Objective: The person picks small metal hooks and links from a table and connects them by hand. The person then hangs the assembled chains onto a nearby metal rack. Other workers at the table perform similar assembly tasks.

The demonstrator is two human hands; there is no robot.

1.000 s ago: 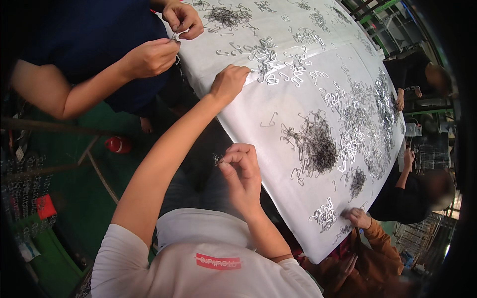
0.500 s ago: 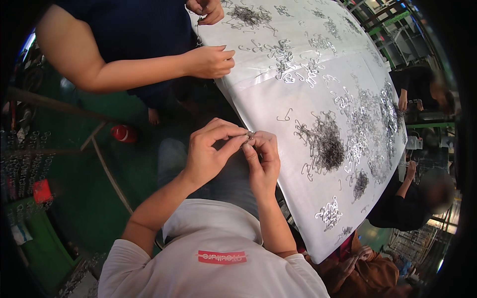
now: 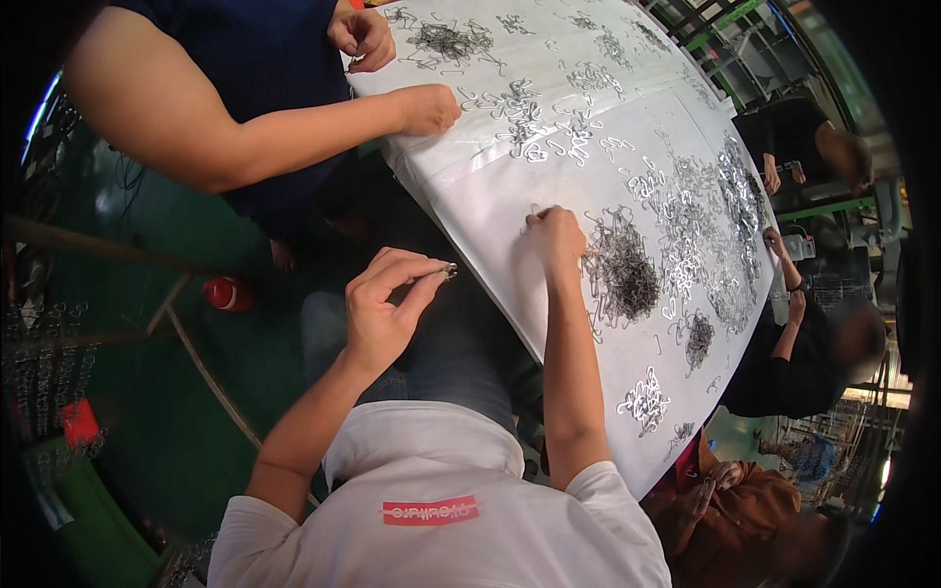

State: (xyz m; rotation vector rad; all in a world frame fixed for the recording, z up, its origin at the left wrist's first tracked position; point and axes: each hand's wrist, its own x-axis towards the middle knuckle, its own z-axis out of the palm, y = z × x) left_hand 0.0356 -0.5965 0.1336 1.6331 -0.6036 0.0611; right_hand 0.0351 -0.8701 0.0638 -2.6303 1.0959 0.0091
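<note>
My left hand is raised in front of the table's near edge, thumb and forefinger pinching a small dark metal hook whose exact form is hard to make out. Over the white tabletop, my right hand reaches out with its fingers bent together at a single wire hook. Only the hook's end shows past the fingertips. Just right of that hand lies a dense dark pile of bent wire hooks.
Brighter hooks lie in a smaller heap nearer me, and several other heaps spread across the table. At the far left side a co-worker's arm reaches over the edge. More people work along the right side. A red container stands on the green floor.
My hands, together before, have parted. The right hand has moved out over the table to the lone hook; the left keeps its pinch on the small metal piece. The view has shifted slightly.
</note>
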